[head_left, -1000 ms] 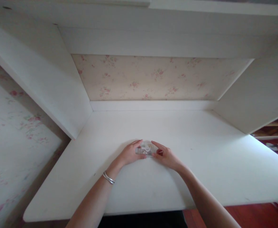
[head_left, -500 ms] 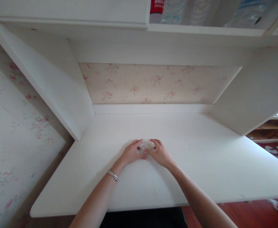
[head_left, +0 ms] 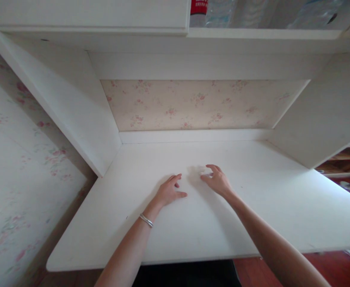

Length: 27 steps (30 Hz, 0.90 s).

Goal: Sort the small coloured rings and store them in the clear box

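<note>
My left hand (head_left: 169, 191) rests over the white desktop (head_left: 151, 235) with thumb and fingers apart and nothing between them. A silver bangle is on that wrist. To its right, my right hand (head_left: 217, 180) is raised a little above the surface, thumb and fingers curled around a small clear, see-through object (head_left: 203, 171). Its pale edges barely stand out from the white desk, and the fingers cover part of it, so its exact kind is unclear. A soft shadow falls beneath the right hand.
White side panels (head_left: 76, 115) flank the desk, with a flowered back wall (head_left: 175, 105) between them. Overhead, a shelf holds clear plastic bottles (head_left: 219, 12) and one with a red label (head_left: 198, 7). A dark seat edge (head_left: 186, 275) shows below the desk front.
Both hands were around the clear object on the desk. My left hand has let go; my right hand has lifted the object and moved it right and farther back.
</note>
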Each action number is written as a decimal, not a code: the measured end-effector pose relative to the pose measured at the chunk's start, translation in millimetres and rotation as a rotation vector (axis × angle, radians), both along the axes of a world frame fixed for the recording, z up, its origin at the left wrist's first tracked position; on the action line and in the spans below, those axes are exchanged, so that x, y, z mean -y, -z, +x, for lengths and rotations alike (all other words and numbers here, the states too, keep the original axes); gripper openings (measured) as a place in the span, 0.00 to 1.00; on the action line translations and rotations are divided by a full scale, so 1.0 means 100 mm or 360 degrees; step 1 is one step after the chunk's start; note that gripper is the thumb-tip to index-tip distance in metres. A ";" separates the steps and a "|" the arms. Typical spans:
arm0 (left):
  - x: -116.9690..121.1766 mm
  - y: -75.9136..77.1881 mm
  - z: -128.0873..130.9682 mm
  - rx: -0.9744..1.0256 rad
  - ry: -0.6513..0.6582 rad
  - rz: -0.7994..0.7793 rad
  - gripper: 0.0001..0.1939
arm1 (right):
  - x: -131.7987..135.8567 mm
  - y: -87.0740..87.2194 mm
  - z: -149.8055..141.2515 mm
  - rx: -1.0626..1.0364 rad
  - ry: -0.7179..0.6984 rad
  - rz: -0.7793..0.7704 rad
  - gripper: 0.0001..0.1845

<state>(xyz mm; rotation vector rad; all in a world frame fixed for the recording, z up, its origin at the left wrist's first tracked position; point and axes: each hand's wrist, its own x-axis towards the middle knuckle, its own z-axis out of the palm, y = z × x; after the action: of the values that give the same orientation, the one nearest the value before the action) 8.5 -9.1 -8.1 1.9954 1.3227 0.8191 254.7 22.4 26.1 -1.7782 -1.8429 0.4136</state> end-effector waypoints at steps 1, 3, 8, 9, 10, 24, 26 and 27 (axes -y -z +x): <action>0.00 -0.01 0.00 -0.0003 -0.0001 -0.0012 0.40 | -0.09 -0.01 0.19 0.0004 0.0085 0.0009 0.28; 0.00 -0.01 0.00 -0.0004 -0.0012 -0.0019 0.37 | -0.26 -0.01 0.59 0.0072 0.0267 -0.0032 0.30; -0.01 0.00 0.00 -0.0013 -0.0036 -0.0004 0.31 | -0.54 0.10 1.53 0.0257 0.0518 -0.0061 0.34; -0.01 0.00 0.00 -0.0020 -0.0040 -0.0007 0.30 | -0.57 0.13 1.67 0.0265 0.0555 -0.0086 0.35; -0.01 0.00 0.00 -0.0027 -0.0045 -0.0007 0.29 | -0.60 0.17 1.79 0.0272 0.0585 -0.0093 0.35; -0.03 -0.01 0.00 -0.0046 -0.0048 0.0106 0.16 | -0.69 0.36 1.81 0.0149 0.0356 0.0047 0.34; -0.03 -0.02 0.00 -0.0071 -0.0061 0.0107 0.15 | -0.71 0.37 1.78 0.0169 0.0358 0.0028 0.34; -0.02 -0.02 0.00 -0.0079 -0.0066 0.0104 0.14 | -0.72 0.37 1.76 0.0180 0.0359 0.0013 0.35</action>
<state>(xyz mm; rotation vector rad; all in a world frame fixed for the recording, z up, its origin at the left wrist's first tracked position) 8.7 -6.8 -6.0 2.0570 1.3859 0.8469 431.1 94.6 -10.9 -2.0132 -1.6886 0.2231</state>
